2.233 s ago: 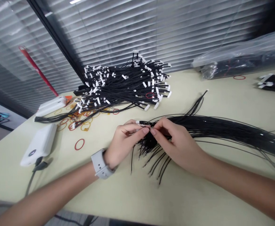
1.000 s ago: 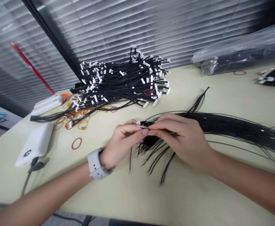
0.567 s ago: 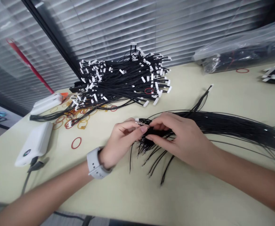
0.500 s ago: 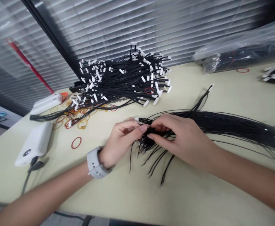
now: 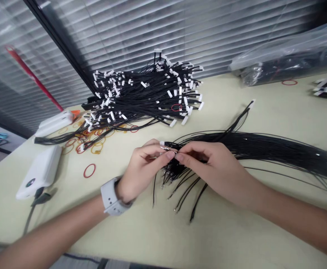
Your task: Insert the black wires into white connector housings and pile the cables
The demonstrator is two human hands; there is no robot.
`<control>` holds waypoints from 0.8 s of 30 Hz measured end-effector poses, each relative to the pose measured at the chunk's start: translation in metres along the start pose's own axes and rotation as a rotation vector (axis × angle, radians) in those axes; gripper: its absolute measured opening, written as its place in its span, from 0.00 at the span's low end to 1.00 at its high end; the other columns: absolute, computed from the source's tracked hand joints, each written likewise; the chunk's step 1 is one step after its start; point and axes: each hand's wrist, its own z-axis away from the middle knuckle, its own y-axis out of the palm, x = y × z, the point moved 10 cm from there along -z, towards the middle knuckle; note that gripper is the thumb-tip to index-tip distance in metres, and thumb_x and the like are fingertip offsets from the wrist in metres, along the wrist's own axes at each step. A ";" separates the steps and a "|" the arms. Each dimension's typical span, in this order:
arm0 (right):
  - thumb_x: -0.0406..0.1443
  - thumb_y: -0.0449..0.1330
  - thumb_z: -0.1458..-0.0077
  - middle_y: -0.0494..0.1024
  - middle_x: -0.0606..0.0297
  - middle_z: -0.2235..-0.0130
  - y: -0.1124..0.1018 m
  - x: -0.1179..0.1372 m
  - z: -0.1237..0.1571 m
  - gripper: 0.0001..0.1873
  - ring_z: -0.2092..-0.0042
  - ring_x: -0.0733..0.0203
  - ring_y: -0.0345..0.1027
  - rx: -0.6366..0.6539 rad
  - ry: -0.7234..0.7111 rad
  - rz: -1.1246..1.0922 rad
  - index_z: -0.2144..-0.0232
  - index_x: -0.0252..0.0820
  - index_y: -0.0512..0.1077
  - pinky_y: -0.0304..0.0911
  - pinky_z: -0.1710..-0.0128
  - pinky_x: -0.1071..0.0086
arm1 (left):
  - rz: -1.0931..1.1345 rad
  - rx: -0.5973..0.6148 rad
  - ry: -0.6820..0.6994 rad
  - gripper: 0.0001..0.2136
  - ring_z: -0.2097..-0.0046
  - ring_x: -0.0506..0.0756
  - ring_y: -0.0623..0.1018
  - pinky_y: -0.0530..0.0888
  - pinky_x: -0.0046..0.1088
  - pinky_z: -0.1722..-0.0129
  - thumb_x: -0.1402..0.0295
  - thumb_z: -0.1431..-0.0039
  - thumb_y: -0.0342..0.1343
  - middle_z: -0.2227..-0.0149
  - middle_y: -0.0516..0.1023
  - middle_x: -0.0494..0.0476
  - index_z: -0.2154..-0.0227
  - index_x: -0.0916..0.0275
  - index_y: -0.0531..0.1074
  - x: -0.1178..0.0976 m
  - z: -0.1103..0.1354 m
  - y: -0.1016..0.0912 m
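Note:
My left hand [image 5: 142, 168], with a white watch on the wrist, pinches a small white connector [image 5: 162, 144] with metal wire tips at it. My right hand [image 5: 208, 166] pinches a thin black wire right beside the connector, fingertips almost touching those of the left. Both hands hover over the near end of a long bundle of loose black wires [image 5: 264, 149] that runs off to the right across the pale table [image 5: 222, 231]. Several loose wire ends splay out below my hands.
A heap of black wires with white connectors [image 5: 146, 95] lies behind my hands. Red and yellow rubber bands [image 5: 89, 170] are scattered at the left near two white power banks [image 5: 39, 172]. A plastic bag of wires [image 5: 286, 63] lies at the back right, under window blinds.
My right hand dipped into the wire bundle, then came back with its fingertips pinched at the connector held by my left hand. The left hand stayed put.

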 end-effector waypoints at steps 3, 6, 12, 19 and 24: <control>0.38 0.54 0.45 0.75 0.72 0.71 0.000 0.000 0.001 0.08 0.69 0.69 0.66 -0.008 0.001 -0.016 0.71 0.43 0.72 0.58 0.71 0.75 | -0.009 0.003 -0.002 0.06 0.70 0.49 0.67 0.65 0.26 0.72 0.70 0.46 0.57 0.74 0.71 0.53 0.75 0.63 0.76 0.000 0.000 0.001; 0.37 0.53 0.45 0.75 0.71 0.71 -0.003 0.002 0.001 0.08 0.69 0.69 0.65 -0.030 -0.009 0.019 0.72 0.42 0.71 0.57 0.72 0.75 | 0.066 0.020 -0.024 0.04 0.70 0.49 0.69 0.67 0.24 0.71 0.71 0.48 0.58 0.73 0.71 0.52 0.75 0.62 0.76 0.002 0.000 0.002; 0.39 0.56 0.48 0.70 0.72 0.79 -0.018 -0.002 -0.009 0.09 0.77 0.71 0.58 0.033 0.034 0.187 0.76 0.43 0.72 0.53 0.78 0.75 | 0.205 0.069 -0.179 0.08 0.64 0.49 0.74 0.72 0.23 0.65 0.71 0.46 0.57 0.64 0.75 0.53 0.62 0.60 0.74 0.021 0.002 0.002; 0.37 0.56 0.49 0.69 0.71 0.81 -0.022 -0.003 -0.009 0.10 0.80 0.72 0.58 0.051 0.038 0.326 0.78 0.42 0.72 0.51 0.80 0.75 | 0.259 0.075 -0.189 0.12 0.62 0.48 0.75 0.71 0.23 0.60 0.73 0.42 0.52 0.67 0.74 0.50 0.55 0.57 0.65 0.022 0.002 0.001; 0.34 0.55 0.49 0.67 0.74 0.83 -0.018 0.003 -0.005 0.10 0.81 0.74 0.54 0.041 0.000 0.388 0.80 0.42 0.71 0.49 0.81 0.75 | 0.399 0.114 -0.293 0.10 0.64 0.48 0.76 0.73 0.21 0.62 0.74 0.43 0.53 0.66 0.76 0.53 0.58 0.62 0.68 0.028 0.005 0.009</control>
